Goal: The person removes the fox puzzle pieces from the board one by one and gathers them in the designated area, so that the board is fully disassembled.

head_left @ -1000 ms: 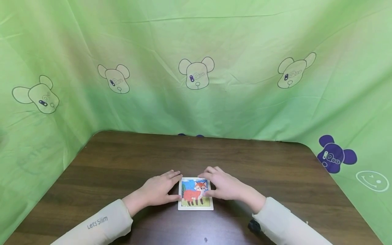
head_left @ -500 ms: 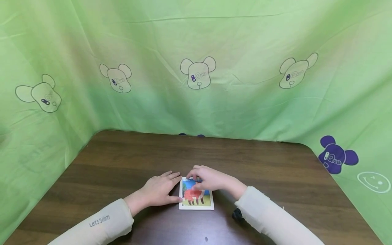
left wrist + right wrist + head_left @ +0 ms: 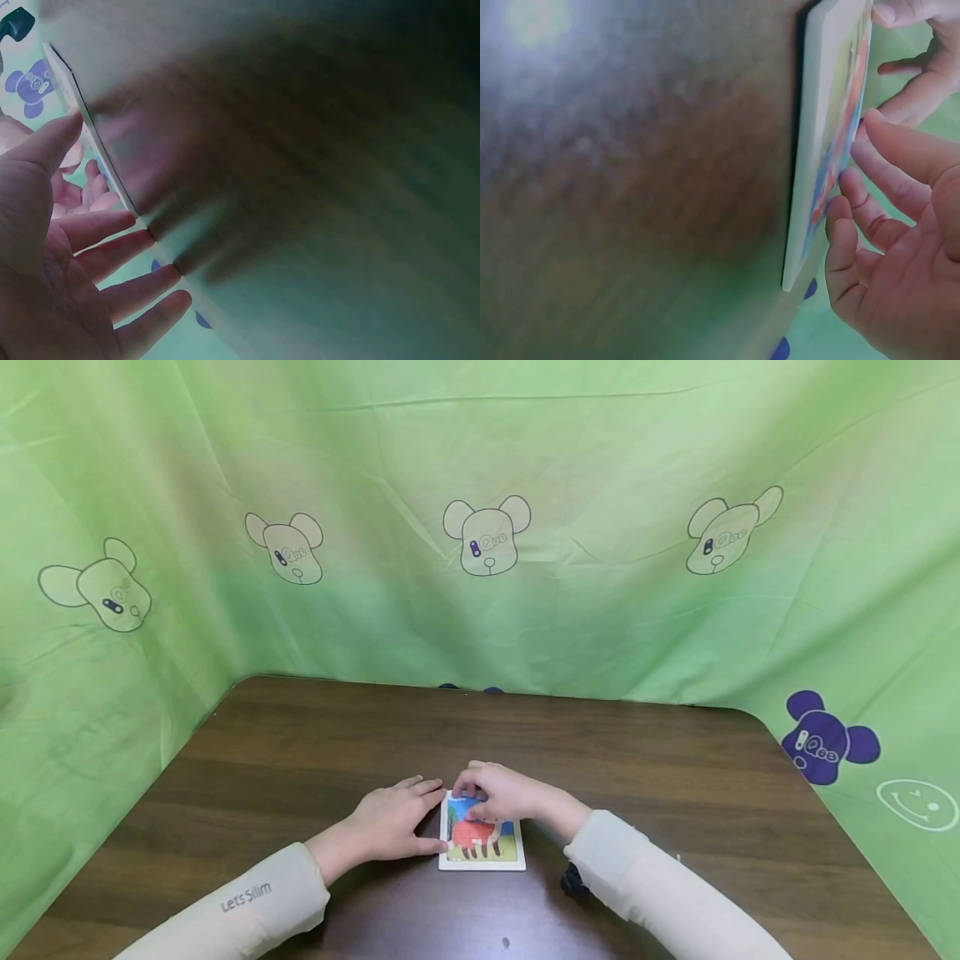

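Observation:
A square fox jigsaw puzzle (image 3: 480,852) in a white frame lies flat near the table's front. My left hand (image 3: 390,825) rests at its left side, fingers spread straight. The left wrist view shows that thumb (image 3: 64,135) and index fingertip right at the frame's edge. Over the upper part of the picture is my right hand (image 3: 512,793), which hides the fox's head. In the right wrist view its fingers (image 3: 866,202) bend loosely, tips at the picture's surface, and the thumb (image 3: 900,139) stands apart from them. No loose piece shows between them.
The dark wooden table (image 3: 360,727) extends around the puzzle. Green curtains (image 3: 390,610) printed with bear faces hang close behind and at both sides. A small black object (image 3: 573,882) shows beneath the right sleeve (image 3: 637,868).
My right hand has moved left from the puzzle's right edge to over its upper middle, its fingers more bent. The left hand has stayed at the left edge.

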### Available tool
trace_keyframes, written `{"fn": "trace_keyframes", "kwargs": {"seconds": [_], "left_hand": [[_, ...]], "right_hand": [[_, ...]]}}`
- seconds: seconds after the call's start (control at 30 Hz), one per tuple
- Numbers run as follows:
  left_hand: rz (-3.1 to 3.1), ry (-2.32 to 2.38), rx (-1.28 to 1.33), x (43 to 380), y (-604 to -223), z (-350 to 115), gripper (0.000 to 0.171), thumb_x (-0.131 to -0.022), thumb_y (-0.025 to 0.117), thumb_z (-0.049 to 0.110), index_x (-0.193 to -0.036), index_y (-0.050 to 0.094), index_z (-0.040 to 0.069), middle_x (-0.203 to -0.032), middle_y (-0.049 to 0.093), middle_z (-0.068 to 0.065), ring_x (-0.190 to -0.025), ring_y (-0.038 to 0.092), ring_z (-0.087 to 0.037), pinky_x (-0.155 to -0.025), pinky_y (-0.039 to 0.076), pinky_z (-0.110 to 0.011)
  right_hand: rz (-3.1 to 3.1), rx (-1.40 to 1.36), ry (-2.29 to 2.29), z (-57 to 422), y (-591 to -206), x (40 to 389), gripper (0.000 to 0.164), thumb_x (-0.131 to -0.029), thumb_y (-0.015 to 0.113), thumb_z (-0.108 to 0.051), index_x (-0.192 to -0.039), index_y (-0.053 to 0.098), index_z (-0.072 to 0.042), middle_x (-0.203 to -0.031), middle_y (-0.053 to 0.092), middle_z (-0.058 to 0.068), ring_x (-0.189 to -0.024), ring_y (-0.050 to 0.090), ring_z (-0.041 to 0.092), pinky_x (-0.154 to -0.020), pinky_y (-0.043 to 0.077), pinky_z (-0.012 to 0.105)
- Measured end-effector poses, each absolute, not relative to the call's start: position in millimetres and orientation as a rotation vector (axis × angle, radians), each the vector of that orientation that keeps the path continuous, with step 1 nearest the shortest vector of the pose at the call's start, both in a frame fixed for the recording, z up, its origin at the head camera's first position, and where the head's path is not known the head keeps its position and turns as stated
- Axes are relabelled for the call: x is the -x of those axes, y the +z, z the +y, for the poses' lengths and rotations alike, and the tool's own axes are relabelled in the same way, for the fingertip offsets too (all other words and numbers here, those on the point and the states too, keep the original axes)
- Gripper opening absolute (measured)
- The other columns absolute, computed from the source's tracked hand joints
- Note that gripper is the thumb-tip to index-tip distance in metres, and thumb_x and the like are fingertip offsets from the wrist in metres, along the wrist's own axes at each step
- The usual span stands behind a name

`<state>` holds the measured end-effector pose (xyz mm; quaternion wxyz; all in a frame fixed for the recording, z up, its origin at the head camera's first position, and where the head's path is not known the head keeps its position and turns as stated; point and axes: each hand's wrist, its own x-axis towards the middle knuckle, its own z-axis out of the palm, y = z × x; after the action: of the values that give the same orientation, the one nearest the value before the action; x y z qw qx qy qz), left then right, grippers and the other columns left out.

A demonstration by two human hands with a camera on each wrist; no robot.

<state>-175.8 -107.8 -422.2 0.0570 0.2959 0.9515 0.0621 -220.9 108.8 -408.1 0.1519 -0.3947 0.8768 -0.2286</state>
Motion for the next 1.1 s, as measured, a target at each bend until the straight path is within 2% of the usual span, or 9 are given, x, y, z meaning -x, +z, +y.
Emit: {"fn": "trace_keyframes", "kwargs": {"seconds": [0.73,0.97,1.1], "left_hand": [[2.888,0.178,-0.881,175.2,-423.8,-107.6,0.078,-0.084,0.067,0.062,-0.143,0.055,0.013,-0.149,0.053,-0.006,-0.138,0.05,-0.033,-0.097,0.053,-0.049],[2.896,0.17,-0.887,176.3,-424.9,-108.4,0.077,-0.084,0.068,0.061,-0.142,0.055,0.013,-0.149,0.053,-0.006,-0.137,0.05,-0.033,-0.098,0.053,-0.049],[2.901,0.166,-0.908,177.2,-424.0,-109.0,0.077,-0.083,0.068,0.061,-0.142,0.056,0.013,-0.148,0.054,-0.007,-0.136,0.051,-0.033,-0.098,0.053,-0.049]], "right_hand": [[2.502,0.988,-0.68,101.6,-413.4,220.9,0.024,-0.084,0.072,0.0,-0.105,0.062,-0.007,-0.099,0.054,0.002,-0.093,0.05,0.016,-0.086,0.044,0.029],[2.478,1.03,-0.706,103.6,-412.7,224.1,0.022,-0.086,0.068,0.005,-0.105,0.062,-0.006,-0.099,0.056,0.004,-0.087,0.049,0.015,-0.08,0.043,0.025],[2.475,1.034,-0.711,103.4,-412.2,225.4,0.023,-0.087,0.066,0.007,-0.107,0.063,-0.004,-0.099,0.057,0.006,-0.087,0.051,0.015,-0.08,0.044,0.025]]}}
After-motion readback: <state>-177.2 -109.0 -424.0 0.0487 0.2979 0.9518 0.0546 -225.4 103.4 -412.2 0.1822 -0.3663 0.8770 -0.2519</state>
